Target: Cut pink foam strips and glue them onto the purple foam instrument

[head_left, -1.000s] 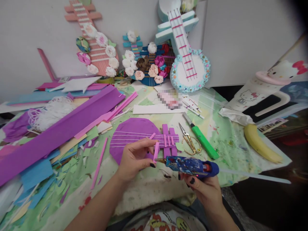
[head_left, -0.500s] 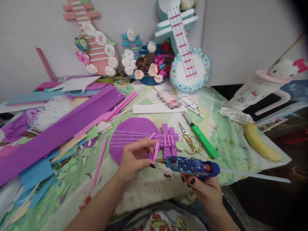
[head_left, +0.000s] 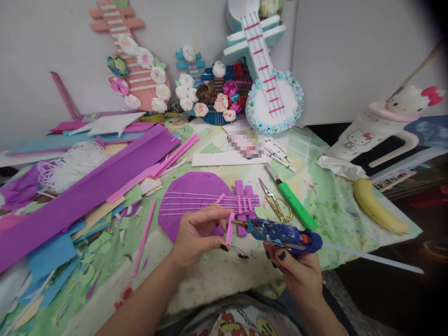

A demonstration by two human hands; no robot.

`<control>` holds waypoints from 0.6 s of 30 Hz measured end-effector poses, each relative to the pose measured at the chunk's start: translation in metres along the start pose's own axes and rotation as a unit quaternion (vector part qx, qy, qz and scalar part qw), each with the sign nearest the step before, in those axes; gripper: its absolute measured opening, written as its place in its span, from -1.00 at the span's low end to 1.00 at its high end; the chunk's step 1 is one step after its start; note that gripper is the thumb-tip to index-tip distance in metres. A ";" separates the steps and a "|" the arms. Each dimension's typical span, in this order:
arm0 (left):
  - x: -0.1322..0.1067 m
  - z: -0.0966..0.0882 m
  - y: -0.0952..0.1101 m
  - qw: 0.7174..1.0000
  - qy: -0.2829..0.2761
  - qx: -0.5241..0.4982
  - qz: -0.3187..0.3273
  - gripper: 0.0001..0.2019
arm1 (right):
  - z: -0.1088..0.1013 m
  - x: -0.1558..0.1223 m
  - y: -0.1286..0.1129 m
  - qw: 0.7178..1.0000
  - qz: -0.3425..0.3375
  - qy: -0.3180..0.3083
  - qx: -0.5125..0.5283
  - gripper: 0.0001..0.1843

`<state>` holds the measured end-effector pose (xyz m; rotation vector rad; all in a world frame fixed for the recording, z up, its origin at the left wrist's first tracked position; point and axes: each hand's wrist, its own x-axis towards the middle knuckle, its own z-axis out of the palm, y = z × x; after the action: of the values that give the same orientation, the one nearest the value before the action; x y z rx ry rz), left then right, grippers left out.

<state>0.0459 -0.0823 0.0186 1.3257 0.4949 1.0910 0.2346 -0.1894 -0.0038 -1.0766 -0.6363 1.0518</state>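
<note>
The glue gun has nosed closer — left hand pinches the pink strip on end, facing the nozzle at its three o'clock; right hand grips the gun.

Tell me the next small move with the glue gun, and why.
Probably run the glue gun down the pink strip: the right hand has its nozzle at the strip's upper end, and the left hand pinches the strip.

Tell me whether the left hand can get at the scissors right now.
Probably not readily: the left hand pinches a pink strip, and the glue gun in the right hand lies partly between it and the scissors.
</note>
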 end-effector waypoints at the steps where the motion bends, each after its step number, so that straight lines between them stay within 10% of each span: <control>1: 0.000 0.000 0.000 1.000 -0.001 0.000 -0.002 -0.55 | 0.000 0.000 0.000 1.000 0.000 0.000 -0.004 -0.76; 18: 0.000 -0.001 0.000 1.000 -0.022 0.007 0.015 -0.55 | -0.003 -0.001 0.001 1.000 -0.013 -0.003 -0.023 -0.74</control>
<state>0.0451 -0.0819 0.0182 1.3696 0.4526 1.0830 0.2360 -0.1917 -0.0052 -1.1026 -0.6796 1.0229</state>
